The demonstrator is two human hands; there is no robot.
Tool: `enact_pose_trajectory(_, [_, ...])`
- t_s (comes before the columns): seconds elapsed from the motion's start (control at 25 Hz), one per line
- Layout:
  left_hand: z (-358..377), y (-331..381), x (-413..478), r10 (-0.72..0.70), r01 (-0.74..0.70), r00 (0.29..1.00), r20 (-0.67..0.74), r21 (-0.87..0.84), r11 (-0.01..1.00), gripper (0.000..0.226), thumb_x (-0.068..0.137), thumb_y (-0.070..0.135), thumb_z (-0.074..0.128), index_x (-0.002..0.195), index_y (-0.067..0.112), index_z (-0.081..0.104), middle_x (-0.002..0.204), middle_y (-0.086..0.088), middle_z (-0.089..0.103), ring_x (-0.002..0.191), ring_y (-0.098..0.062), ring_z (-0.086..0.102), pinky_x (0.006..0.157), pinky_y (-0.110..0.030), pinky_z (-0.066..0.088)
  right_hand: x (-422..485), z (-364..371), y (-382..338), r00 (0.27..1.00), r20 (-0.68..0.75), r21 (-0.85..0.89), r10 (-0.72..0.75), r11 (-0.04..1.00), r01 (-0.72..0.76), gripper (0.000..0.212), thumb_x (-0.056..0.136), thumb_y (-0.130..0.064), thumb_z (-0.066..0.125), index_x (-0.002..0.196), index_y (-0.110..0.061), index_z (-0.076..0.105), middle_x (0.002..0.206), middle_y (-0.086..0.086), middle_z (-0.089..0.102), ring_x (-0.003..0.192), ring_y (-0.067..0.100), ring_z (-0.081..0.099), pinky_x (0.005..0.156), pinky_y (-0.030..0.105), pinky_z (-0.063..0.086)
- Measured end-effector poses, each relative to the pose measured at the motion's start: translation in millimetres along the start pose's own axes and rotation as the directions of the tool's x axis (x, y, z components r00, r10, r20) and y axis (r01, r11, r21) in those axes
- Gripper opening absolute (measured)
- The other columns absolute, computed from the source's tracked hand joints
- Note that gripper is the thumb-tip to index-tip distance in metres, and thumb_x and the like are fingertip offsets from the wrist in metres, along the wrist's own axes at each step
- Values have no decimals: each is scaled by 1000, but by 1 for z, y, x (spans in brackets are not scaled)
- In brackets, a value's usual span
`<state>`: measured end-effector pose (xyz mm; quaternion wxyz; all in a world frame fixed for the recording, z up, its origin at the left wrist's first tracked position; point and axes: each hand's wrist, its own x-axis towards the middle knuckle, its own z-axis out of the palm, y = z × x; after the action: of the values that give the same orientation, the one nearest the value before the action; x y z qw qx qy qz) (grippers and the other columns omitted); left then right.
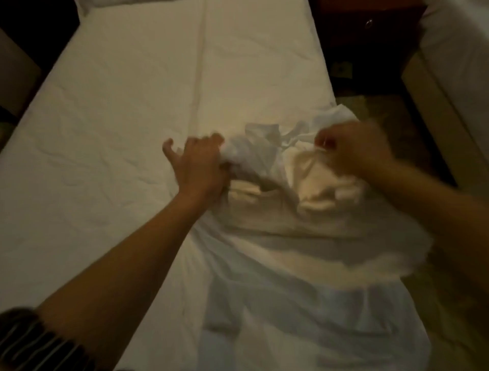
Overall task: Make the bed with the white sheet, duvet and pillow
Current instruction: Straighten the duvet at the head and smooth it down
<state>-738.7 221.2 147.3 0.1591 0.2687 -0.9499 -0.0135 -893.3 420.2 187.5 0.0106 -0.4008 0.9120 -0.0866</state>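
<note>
A white sheet (127, 111) lies flat over the bed, with a long crease down its middle. On the near right part of the bed sits a bunched white duvet (304, 254), crumpled and hanging off the right edge. My left hand (198, 164) grips a wad of that fabric at its left side. My right hand (354, 151) pinches a fold of the same bundle near the bed's right edge. A corner of a white pillow (105, 3) shows at the far head end.
A dark wooden nightstand (367, 29) with a round knob stands beyond the bed's right side. A second bed (455, 61) with white linen sits at the far right. Patterned carpet (391, 121) runs between the beds. Dark furniture lies left of the bed.
</note>
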Motion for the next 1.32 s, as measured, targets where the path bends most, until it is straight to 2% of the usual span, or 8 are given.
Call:
enact_pose_trajectory(0.12, [5,21,10,-161,143,978,-134,-141,980,42,83,34,56,123,24,50,124,-7,51,121,-28,46,107,-58,17,44,-29,4,946,-224,129,234,969,-209,26,97,-27,47,110,-12,64,107,14,64,99,33,58,87,45,44])
enact_pose_trajectory(0.24, [19,22,-50,270,-348,886,-378,-156,924,39,87,34,52,123,19,47,128,-8,50,126,-25,42,108,-60,15,-10,-4,-15,849,-509,-57,-143,990,132,26,97,-23,43,92,-5,61,85,20,59,77,34,54,73,44,39])
enact_pose_trajectory(0.36, [48,-1,-81,591,-601,784,-190,3,799,48,88,50,52,129,24,54,138,-5,52,133,-23,42,105,-68,16,-69,64,-15,843,-280,-185,-459,888,422,34,96,-32,46,104,-6,66,107,20,64,99,36,59,90,45,37])
enact_pose_trajectory(0.48, [74,-6,-53,581,-566,793,-184,133,814,40,90,50,56,120,26,66,136,-7,54,131,-27,46,103,-71,18,-73,115,2,909,-166,-268,-382,905,332,58,95,-47,43,144,-16,40,150,19,32,140,35,25,113,55,17])
enact_pose_trajectory(0.6, [90,-2,-22,589,-563,772,-240,174,808,26,92,41,59,98,20,72,118,-6,67,115,-31,59,101,-72,22,-43,130,12,937,-132,-280,-322,919,276,65,94,-57,38,148,-23,29,155,16,18,143,37,12,112,62,7])
enact_pose_trajectory(0.88, [138,-21,51,519,-553,795,-314,-25,833,25,95,35,49,84,16,63,71,-4,65,69,-25,65,92,-56,42,51,153,30,965,-1,-203,-261,945,255,65,94,-61,6,148,-29,21,156,8,24,142,30,16,112,51,1])
enact_pose_trajectory(1.04, [181,-36,82,87,-60,996,18,-588,807,29,93,37,41,72,17,41,58,-2,41,56,-26,48,57,-34,36,94,184,41,989,24,108,-144,984,141,61,94,-52,11,147,-29,29,155,1,27,143,20,21,115,37,3])
enact_pose_trajectory(1.32, [253,-37,87,-137,79,988,-70,-537,840,32,94,21,39,67,5,44,56,-12,44,60,-17,34,58,-26,18,118,249,42,978,-179,224,-107,964,146,49,95,-33,30,137,-14,46,145,13,42,135,30,34,115,47,14])
